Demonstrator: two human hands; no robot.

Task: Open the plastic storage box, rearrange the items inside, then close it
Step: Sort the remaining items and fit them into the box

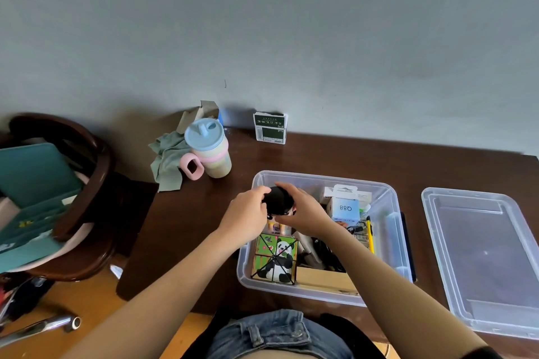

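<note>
Black round item (276, 200) gripped betw. L hand (246, 214) & R hand (303, 210), above open box (390, 230) (lid (484, 259) off, to right).

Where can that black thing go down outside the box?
Bare table lies between storage box and wall, also between box and lid. Crowded: the box interior, and around the cup and cloth.

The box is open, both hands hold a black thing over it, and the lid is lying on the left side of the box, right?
Not quite. The head view shows the lid lying on the right side of the box. The rest is right: left hand and right hand hold the black thing.
</note>
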